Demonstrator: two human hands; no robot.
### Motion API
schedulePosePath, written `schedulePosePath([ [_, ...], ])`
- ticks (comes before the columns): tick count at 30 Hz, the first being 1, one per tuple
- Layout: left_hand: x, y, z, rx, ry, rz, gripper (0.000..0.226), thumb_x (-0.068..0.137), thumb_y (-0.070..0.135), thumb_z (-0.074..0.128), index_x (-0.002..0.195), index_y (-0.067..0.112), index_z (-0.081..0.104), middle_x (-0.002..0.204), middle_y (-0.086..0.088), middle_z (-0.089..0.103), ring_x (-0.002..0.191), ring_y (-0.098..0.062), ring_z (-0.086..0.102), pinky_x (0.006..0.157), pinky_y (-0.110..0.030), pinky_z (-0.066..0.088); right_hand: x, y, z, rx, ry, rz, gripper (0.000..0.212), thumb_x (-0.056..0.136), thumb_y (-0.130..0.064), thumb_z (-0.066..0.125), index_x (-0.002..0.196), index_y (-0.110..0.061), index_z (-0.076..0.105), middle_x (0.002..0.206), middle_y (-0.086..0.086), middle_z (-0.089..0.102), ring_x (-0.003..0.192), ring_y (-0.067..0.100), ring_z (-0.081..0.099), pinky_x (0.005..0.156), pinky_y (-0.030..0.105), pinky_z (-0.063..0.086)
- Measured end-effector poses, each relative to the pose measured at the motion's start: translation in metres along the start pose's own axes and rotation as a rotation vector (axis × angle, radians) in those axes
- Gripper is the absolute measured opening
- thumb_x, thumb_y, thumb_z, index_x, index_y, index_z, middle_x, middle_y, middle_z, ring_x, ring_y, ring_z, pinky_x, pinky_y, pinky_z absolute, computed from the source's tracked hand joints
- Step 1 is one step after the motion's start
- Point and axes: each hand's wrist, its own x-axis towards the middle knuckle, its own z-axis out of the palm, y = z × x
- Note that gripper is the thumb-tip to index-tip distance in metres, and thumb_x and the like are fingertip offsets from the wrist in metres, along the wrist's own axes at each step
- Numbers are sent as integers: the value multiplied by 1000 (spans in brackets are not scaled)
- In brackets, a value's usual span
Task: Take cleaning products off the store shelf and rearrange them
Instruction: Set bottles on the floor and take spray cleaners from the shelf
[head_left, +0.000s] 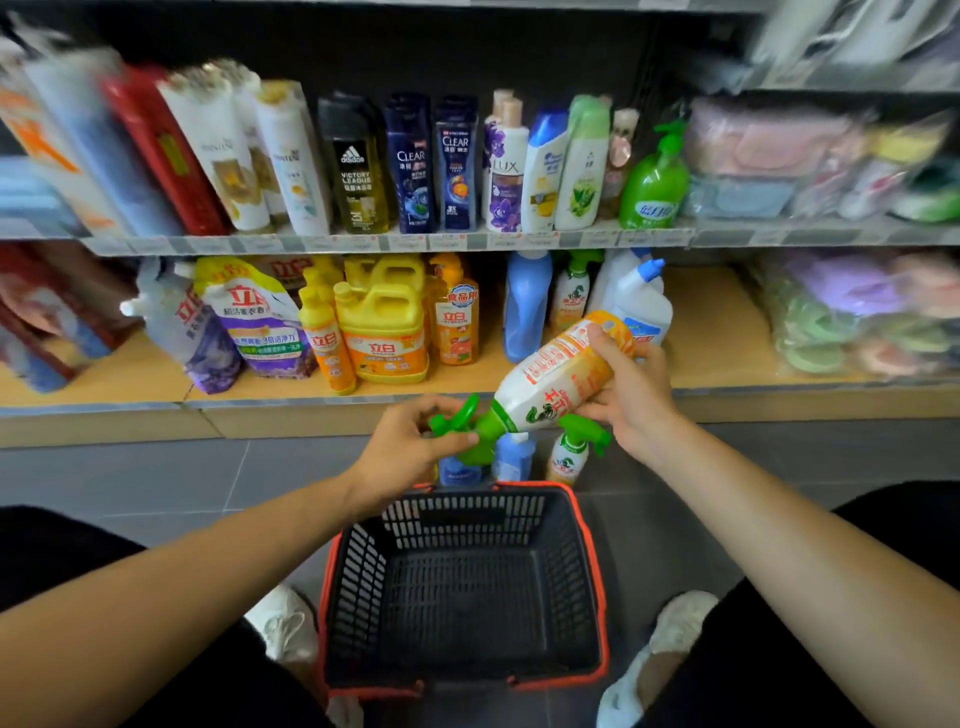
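Green-triggered spray bottle tilts above the black basket; right hand clamps its body, left hand pinches the trigger. Beyond the basket: CLEAR bottles, LUX bottle; grey floor flanks it.

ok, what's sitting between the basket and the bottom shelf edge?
Head view: three bottles stand on the floor there, a blue bottle, a second blue bottle and a small spray bottle, all partly hidden behind the held spray bottle.

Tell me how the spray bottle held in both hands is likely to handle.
The spray bottle is probably rigid plastic: it keeps its shape in the right hand. Its round body would likely roll if laid down. Its green trigger head might snag the basket.
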Motion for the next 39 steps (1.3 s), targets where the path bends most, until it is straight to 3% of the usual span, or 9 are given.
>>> schedulePosePath([
  [3, -11, 18, -1, -232, 1, -11, 20, 89, 5, 71, 108, 9, 67, 100, -7, 77, 92, -15, 71, 79, -28, 57, -10, -5, -1, 92, -22, 64, 64, 79, -38, 83, 133, -24, 51, 122, 14, 68, 94, 34, 74, 65, 56, 59],
  [8, -25, 39, -3, -200, -55, 74, 44, 86, -4, 72, 127, 5, 58, 118, -13, 72, 102, -20, 70, 83, -32, 61, -23, -12, 2, 224, -46, 148, 72, 70, -39, 87, 131, -23, 53, 120, 15, 66, 99, 38, 70, 63, 60, 57],
  [12, -24, 48, -5, -200, 54, 147, 28, 89, 1, 70, 115, 10, 65, 111, -17, 73, 99, -27, 69, 89, -41, 60, -27, -6, 1, 240, -126, 213, 68, 75, -43, 82, 131, -20, 50, 125, 18, 62, 106, 37, 68, 68, 55, 60],
  [17, -13, 41, -9, -275, 145, 155, 25, 93, 0, 66, 115, 12, 66, 114, -17, 72, 103, -29, 70, 89, -40, 61, -24, 24, -11, -218, -287, 268, 49, 89, -55, 64, 128, -27, 57, 122, 11, 69, 109, 31, 68, 96, 46, 55],
  [20, -7, 25, -12, -244, 182, 112, 25, 93, 2, 67, 117, 7, 65, 112, -22, 70, 97, -29, 70, 81, -35, 62, -21, 43, -9, -481, -268, 154, 49, 96, -47, 60, 138, -24, 53, 127, 3, 66, 120, 23, 61, 103, 45, 48],
  [26, 4, 6, -8, -234, 139, 90, 23, 91, 5, 70, 112, 14, 67, 99, -10, 72, 88, -18, 73, 72, -30, 61, -18, 73, -10, -805, -656, -215, 93, 73, -26, 89, 151, -34, 39, 142, -14, 52, 128, -2, 52, 97, 15, 46],
  [31, 13, -7, 5, -376, 185, 26, 27, 90, 7, 71, 114, 16, 64, 92, -2, 77, 81, -16, 74, 65, -26, 60, -23, 100, -6, -695, -565, -245, 88, 54, -30, 97, 127, -44, 50, 128, -10, 64, 114, 5, 64, 91, 26, 54],
  [35, 16, -23, 24, -563, 184, -57, 19, 93, 2, 64, 110, 9, 63, 92, -4, 76, 87, -20, 70, 79, -32, 59, -31, 101, 1, -562, -470, -188, 77, 50, -40, 93, 119, -45, 59, 113, -6, 73, 101, 13, 71, 84, 33, 59],
  [39, 19, -35, 31, -644, -2, -195, 38, 90, 32, 61, 118, 6, 65, 111, -19, 65, 99, -33, 58, 86, -42, 47, -43, 102, 3, -451, -520, -3, 72, 56, -33, 93, 120, -31, 60, 110, 0, 75, 100, 20, 73, 85, 39, 60],
])
